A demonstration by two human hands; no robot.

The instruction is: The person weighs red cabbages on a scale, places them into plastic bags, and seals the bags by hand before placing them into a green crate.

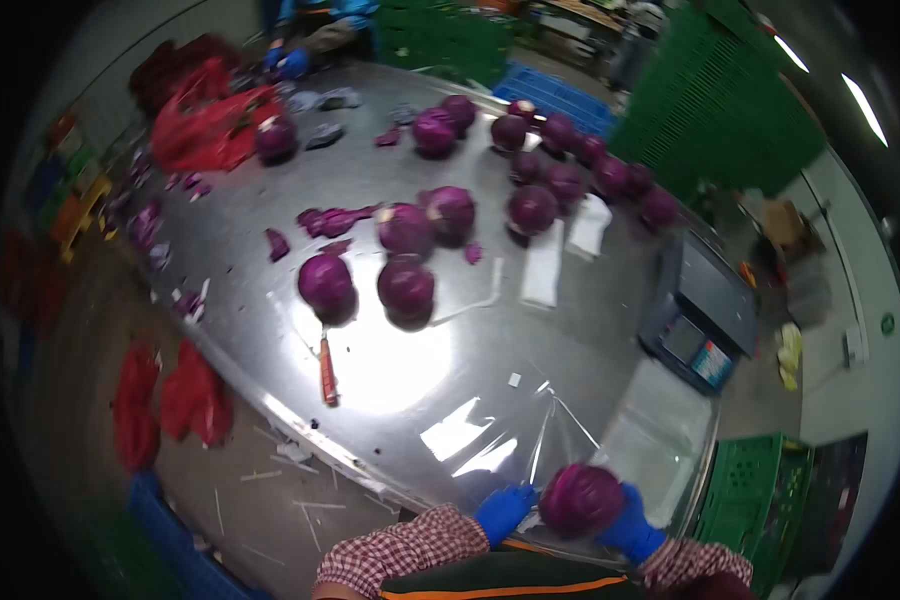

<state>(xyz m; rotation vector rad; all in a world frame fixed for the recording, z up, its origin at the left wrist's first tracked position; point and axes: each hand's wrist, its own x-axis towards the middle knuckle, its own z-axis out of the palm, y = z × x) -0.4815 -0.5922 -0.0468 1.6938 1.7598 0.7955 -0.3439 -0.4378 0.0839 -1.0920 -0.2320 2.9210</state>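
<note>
My right hand (632, 527), in a blue glove, holds a red cabbage (580, 498) from its right side at the table's near edge. Just left of the cabbage is my left hand (507, 512), also gloved in blue, its fingers closed at the edge of a shiny clear plastic film (540, 440). The film spreads over the metal table in front of me, with bright creases running towards that hand. The fingertips are partly hidden beside the cabbage.
More red cabbages (406, 285) stand on the metal table (240, 300). A knife with an orange handle (327, 370) lies left. A scale (698, 310) and a stack of clear sheets (650, 425) are right. Red net bags (205, 125) lie far left. Another person's gloved hand (292, 64) shows beyond.
</note>
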